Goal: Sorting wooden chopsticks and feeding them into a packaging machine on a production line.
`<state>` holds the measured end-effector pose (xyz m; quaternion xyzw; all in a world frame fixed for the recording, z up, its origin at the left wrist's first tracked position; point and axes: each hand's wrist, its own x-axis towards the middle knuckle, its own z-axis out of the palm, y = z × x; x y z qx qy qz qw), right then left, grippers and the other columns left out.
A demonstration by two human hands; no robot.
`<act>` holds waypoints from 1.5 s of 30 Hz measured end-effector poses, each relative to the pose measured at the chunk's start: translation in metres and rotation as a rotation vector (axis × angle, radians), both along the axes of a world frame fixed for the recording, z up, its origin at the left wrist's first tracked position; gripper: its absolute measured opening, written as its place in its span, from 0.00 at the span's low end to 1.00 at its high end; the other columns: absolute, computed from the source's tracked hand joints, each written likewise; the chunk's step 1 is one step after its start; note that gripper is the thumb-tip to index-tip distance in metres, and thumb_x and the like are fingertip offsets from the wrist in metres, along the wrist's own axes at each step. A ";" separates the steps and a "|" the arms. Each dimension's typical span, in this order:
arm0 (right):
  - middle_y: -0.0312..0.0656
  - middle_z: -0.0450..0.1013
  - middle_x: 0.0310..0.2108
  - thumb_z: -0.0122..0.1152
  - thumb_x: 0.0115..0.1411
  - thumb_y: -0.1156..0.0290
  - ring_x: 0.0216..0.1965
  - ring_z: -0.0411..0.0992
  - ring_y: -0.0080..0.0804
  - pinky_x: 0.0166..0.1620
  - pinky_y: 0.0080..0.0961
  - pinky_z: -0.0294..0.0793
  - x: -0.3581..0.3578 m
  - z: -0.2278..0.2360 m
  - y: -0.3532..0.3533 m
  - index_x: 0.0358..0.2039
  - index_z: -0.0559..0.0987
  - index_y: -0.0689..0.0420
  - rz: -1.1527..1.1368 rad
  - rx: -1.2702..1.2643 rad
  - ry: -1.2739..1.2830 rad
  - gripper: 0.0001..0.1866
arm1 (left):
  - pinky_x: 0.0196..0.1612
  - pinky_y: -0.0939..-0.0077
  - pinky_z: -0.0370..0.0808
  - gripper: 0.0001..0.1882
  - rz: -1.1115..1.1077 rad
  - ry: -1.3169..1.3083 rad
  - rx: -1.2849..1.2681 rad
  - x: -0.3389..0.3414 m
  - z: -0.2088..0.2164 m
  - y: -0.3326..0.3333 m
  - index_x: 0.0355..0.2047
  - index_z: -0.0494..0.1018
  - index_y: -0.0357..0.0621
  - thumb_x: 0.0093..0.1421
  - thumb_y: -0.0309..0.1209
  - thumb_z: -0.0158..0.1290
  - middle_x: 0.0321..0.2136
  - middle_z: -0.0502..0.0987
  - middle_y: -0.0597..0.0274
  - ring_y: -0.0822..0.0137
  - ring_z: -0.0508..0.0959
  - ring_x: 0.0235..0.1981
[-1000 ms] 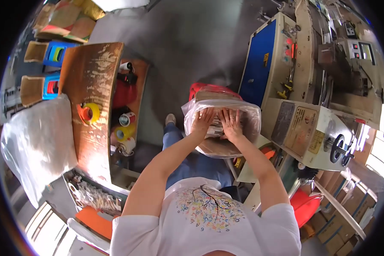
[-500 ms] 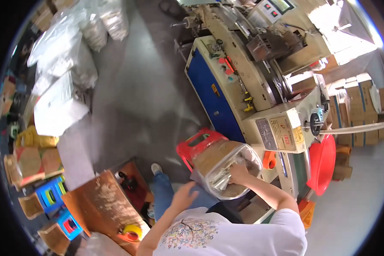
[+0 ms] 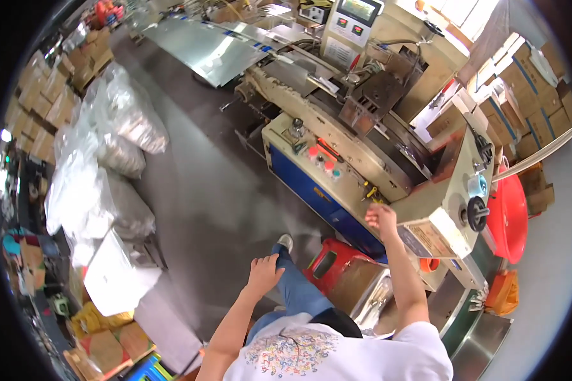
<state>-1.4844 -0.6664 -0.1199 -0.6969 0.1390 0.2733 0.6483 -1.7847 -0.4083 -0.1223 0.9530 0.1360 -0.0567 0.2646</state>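
Observation:
My left hand [image 3: 265, 274] is over my left thigh, its fingers stretched out and nothing in it. My right hand [image 3: 381, 219] is raised at the near edge of the beige machine [image 3: 337, 136], with its fingers curled in; what they hold, if anything, is too small to make out. Close to its fingertips lies a yellow-handled tool [image 3: 371, 192] on the machine top. Below my right forearm stands a cardboard box [image 3: 353, 279] with a clear plastic liner and shiny pieces [image 3: 375, 298] inside. It rests against a red plastic stool [image 3: 327, 259].
A blue door panel [image 3: 305, 190] fronts the machine, and a black handwheel [image 3: 475, 214] sticks out at its right end. Beyond that is a red basin [image 3: 508, 216]. Full clear plastic bags [image 3: 86, 197] are piled at the left. A metal sheet table [image 3: 210, 54] stands farther off.
My right hand has come out of the lined box and up to the machine's edge. My left hand has moved away from the box to my thigh. The view has shifted toward the machine.

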 end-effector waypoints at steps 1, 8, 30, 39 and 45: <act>0.39 0.72 0.23 0.52 0.56 0.69 0.20 0.72 0.26 0.20 0.18 0.70 0.028 -0.008 0.010 0.34 0.75 0.59 -0.112 -0.019 -0.070 0.09 | 0.45 0.61 0.68 0.23 -0.020 0.005 0.010 0.017 0.003 0.012 0.47 0.66 0.40 0.53 0.38 0.53 0.40 0.74 0.52 0.53 0.72 0.42; 0.40 0.72 0.21 0.59 0.52 0.67 0.17 0.70 0.29 0.18 0.23 0.71 0.220 -0.085 0.052 0.24 0.75 0.58 -0.640 0.062 0.089 0.08 | 0.43 0.59 0.69 0.24 -0.050 0.179 -0.315 0.135 -0.012 0.081 0.48 0.64 0.39 0.53 0.37 0.52 0.40 0.73 0.49 0.50 0.73 0.41; 0.49 0.62 0.53 0.40 0.61 0.55 0.50 0.66 0.45 0.51 0.41 0.68 0.257 -0.045 0.085 0.56 0.62 0.61 -0.619 0.719 0.120 0.28 | 0.30 0.50 0.73 0.28 -0.716 0.468 0.050 0.380 -0.196 -0.012 0.60 0.51 0.62 0.58 0.31 0.38 0.34 0.74 0.51 0.51 0.76 0.34; 0.47 0.68 0.46 0.40 0.61 0.60 0.44 0.70 0.38 0.47 0.33 0.71 0.258 -0.049 0.063 0.49 0.67 0.65 -0.472 0.555 -0.044 0.23 | 0.34 0.51 0.73 0.39 -0.757 0.855 0.042 0.407 -0.160 -0.003 0.63 0.37 0.69 0.56 0.30 0.44 0.34 0.76 0.50 0.54 0.78 0.33; 0.30 0.68 0.19 0.51 0.58 0.71 0.22 0.67 0.21 0.25 0.13 0.66 0.263 -0.068 0.016 0.24 0.72 0.53 -0.980 0.259 0.182 0.06 | 0.35 0.54 0.71 0.11 -0.584 0.483 -0.374 0.440 -0.055 0.096 0.32 0.72 0.45 0.54 0.32 0.41 0.27 0.75 0.46 0.47 0.76 0.31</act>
